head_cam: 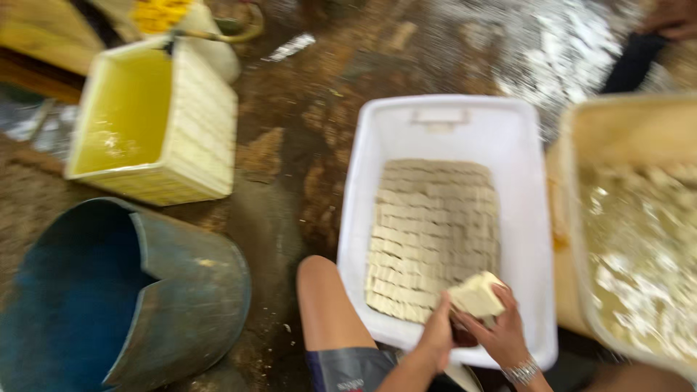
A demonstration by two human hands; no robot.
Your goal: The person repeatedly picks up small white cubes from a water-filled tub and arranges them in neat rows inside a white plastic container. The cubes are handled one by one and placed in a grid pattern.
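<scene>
Together both hands' fingers grip a pale block over the white tub

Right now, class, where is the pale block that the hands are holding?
The pale block sits low and right of centre, over the white tub's near end, between both hands.

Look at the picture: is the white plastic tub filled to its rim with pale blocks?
No, the pale blocks only cover the bottom of the white plastic tub, leaving its walls bare above them.

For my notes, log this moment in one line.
hands: left hand and right hand hold pale block | below: white tub of stacked blocks
</scene>
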